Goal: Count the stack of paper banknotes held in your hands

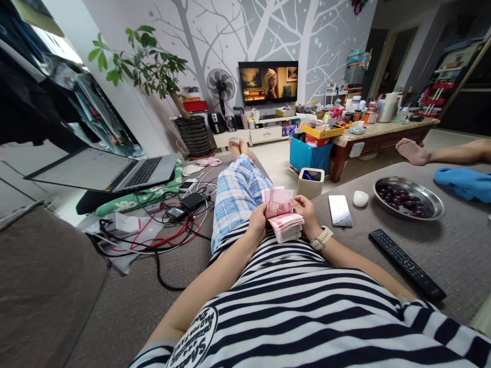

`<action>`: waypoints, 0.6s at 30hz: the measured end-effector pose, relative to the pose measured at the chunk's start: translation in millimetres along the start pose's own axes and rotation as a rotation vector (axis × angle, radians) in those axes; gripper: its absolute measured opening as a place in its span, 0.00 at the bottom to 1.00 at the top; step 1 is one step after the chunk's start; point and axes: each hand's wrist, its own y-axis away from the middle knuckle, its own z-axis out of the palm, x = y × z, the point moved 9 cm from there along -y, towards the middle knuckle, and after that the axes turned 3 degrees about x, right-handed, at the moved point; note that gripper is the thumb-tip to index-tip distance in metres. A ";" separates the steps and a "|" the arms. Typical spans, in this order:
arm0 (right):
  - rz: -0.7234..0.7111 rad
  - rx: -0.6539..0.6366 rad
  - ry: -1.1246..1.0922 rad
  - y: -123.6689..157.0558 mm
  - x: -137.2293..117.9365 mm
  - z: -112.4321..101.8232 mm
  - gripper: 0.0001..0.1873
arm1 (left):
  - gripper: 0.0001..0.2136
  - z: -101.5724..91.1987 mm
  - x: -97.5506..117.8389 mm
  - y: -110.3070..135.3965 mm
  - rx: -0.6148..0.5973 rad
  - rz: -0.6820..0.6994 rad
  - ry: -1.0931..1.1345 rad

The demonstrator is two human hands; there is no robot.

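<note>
A thick stack of pink banknotes is folded over in front of my belly, above the striped shirt. My left hand is closed on its left side, thumb along the notes. From the right, my right hand pinches the upper edge of the raised banknotes, which stand up behind the folded part. A pale watch is strapped on the right wrist. The fingers behind the notes are hidden on both hands.
On the sofa to the right lie a phone, a white earbud case-like object, a remote control and a metal bowl of dark fruit. Left are a laptop and tangled cables. Another person's foot rests at far right.
</note>
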 end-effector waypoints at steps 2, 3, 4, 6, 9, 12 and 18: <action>0.006 -0.007 -0.002 0.5 0.7 0.2 0.22 | 0.06 0.8 -1.2 -0.5 -0.003 -0.010 0.002; 0.012 -0.012 -0.009 0.7 1.6 0.7 0.23 | 0.06 0.3 -1.7 -0.9 0.006 -0.012 0.001; 0.022 -0.020 -0.021 0.9 2.8 1.8 0.24 | 0.05 -0.9 -1.9 -1.3 0.021 -0.012 -0.002; 0.042 -0.039 -0.054 1.2 5.0 4.7 0.26 | 0.05 -3.3 -2.2 -1.9 0.049 -0.012 -0.005; 0.035 -0.017 -0.064 0.4 4.4 4.7 0.28 | 0.05 -3.2 -2.9 -1.4 0.041 -0.022 -0.006; 0.010 0.032 -0.016 -1.2 1.7 0.3 0.28 | 0.06 -1.8 -0.7 1.4 0.021 -0.009 -0.008; 0.001 0.006 0.053 -2.3 1.1 0.6 0.26 | 0.06 5.1 -2.8 6.8 -0.042 -0.059 0.026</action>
